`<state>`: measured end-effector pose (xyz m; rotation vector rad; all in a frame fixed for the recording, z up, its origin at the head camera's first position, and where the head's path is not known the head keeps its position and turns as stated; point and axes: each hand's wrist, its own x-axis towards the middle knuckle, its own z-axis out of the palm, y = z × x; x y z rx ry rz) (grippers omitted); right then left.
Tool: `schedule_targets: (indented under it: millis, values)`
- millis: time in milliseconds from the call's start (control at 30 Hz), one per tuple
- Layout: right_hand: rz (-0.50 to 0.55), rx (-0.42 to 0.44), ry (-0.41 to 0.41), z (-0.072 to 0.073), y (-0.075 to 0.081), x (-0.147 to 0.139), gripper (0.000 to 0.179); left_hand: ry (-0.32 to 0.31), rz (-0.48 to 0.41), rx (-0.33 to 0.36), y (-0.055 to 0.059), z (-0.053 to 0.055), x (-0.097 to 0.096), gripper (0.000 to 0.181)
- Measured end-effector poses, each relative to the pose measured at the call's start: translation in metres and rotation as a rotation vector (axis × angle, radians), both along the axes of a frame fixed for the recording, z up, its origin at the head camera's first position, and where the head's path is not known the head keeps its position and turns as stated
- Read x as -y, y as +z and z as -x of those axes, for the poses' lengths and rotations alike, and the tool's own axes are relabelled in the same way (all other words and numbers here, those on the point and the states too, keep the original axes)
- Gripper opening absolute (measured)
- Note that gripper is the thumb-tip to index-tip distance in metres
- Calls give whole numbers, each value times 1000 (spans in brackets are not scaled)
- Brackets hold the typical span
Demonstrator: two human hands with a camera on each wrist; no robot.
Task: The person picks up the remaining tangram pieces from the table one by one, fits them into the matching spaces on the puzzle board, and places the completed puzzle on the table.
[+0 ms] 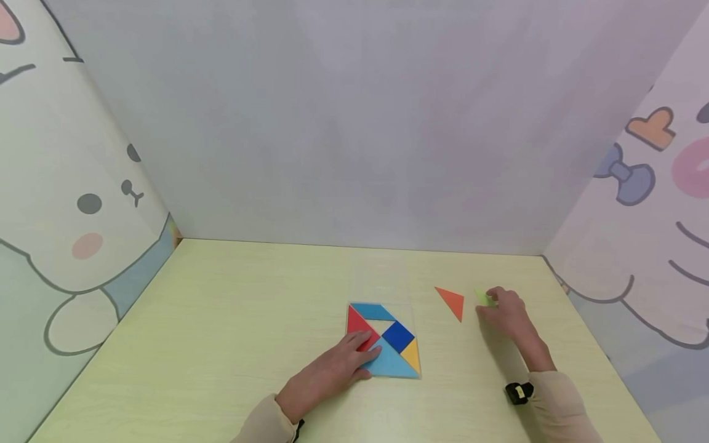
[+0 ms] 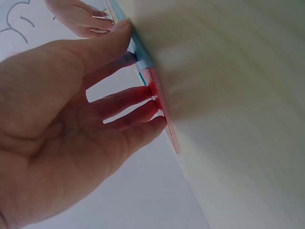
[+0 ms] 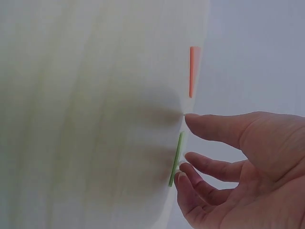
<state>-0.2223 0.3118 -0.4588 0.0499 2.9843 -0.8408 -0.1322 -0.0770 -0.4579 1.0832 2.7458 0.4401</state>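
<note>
A clear, shallow tangram tray (image 1: 400, 311) lies on the table with coloured pieces in it. My left hand (image 1: 331, 371) rests on the tray's left side, its fingertips touching the red triangle (image 1: 355, 324) and the large light blue triangle (image 1: 390, 360). Beside these sit a dark blue square (image 1: 398, 336), a yellow triangle (image 1: 412, 355) and a blue parallelogram (image 1: 372, 311). To the right, my right hand (image 1: 506, 317) reaches over a green piece (image 3: 176, 160). Its fingertips are at the piece, with the thumb spread away. The hand partly hides the green piece's shape.
An orange-red triangle (image 1: 452, 302) lies on the table (image 1: 249, 307) between the tray and my right hand. Behind the table stands a plain pale wall (image 1: 354, 123), with cartoon-printed panels on both sides.
</note>
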Motion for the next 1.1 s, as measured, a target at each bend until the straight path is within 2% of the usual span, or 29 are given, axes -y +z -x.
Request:
schedule_targets:
  millis: [267, 567, 733, 867, 1100]
  values:
    - [-20, -6, 1, 0, 0, -6, 44, -4, -5, 2, 2, 0, 0, 50]
    - [-44, -31, 38, 1, 1, -6, 37, -6, 0, -6, 3, 0, 0, 51]
    - [-61, -60, 65, 3, -4, -10, 34, -5, 5, -11, 1, 1, 0, 51]
    - [-39, -96, 87, 3, -9, -12, 29, -10, -4, -17, 0, 1, 0, 51]
    - [-2, -145, 120, -1, -10, -12, 24, -16, -7, -20, 0, 1, 1, 50]
